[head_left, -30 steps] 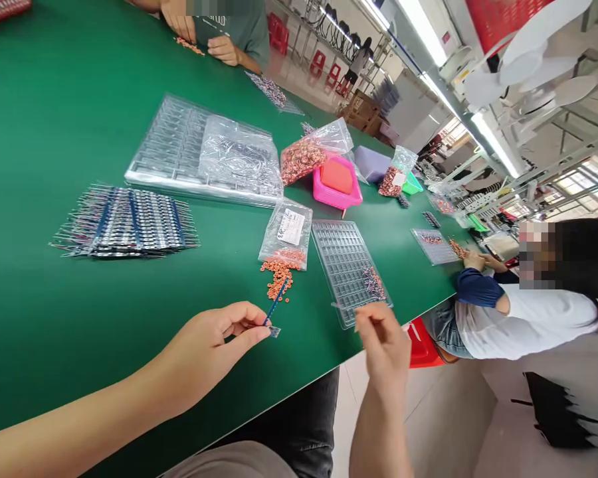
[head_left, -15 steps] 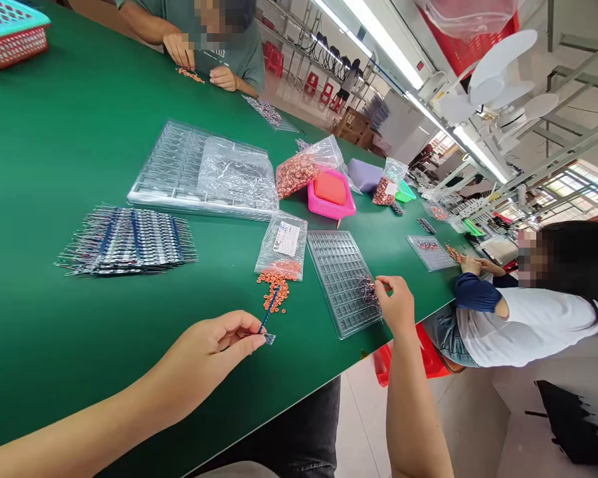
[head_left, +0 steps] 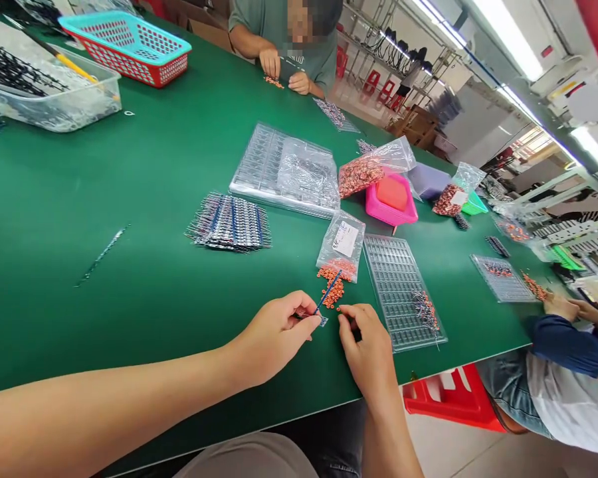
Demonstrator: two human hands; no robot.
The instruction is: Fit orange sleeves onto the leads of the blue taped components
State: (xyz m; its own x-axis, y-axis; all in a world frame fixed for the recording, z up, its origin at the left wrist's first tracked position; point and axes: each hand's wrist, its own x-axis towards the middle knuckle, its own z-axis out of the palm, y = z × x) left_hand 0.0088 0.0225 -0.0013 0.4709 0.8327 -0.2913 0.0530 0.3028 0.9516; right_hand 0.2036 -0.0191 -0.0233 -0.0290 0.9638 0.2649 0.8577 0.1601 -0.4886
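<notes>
My left hand (head_left: 279, 338) is closed in a pinch on a narrow blue circuit-board strip (head_left: 327, 292). A small silvery board end sticks out beside its thumb. The strip slants up over a pile of small orange rings (head_left: 335, 294) spilling from a clear labelled bag (head_left: 343, 245). My right hand (head_left: 369, 345) is beside the pile, thumb and index tips nearly together at one orange ring (head_left: 337, 308). To its right lies a clear compartment tray (head_left: 393, 285), with a cluster of wired parts with orange rings (head_left: 425, 310) at its near end.
A stack of wired strips (head_left: 232, 222) and stacked clear trays (head_left: 259, 159) lie farther back. A pink basket (head_left: 391, 212) stands beside a bag of rings (head_left: 361, 176). Baskets and a parts bin (head_left: 74, 109) are far left. Co-workers sit opposite and at right.
My right hand has left the cluster on the tray and come left to the orange rings. My left hand keeps hold of the strip. The view has turned left.
</notes>
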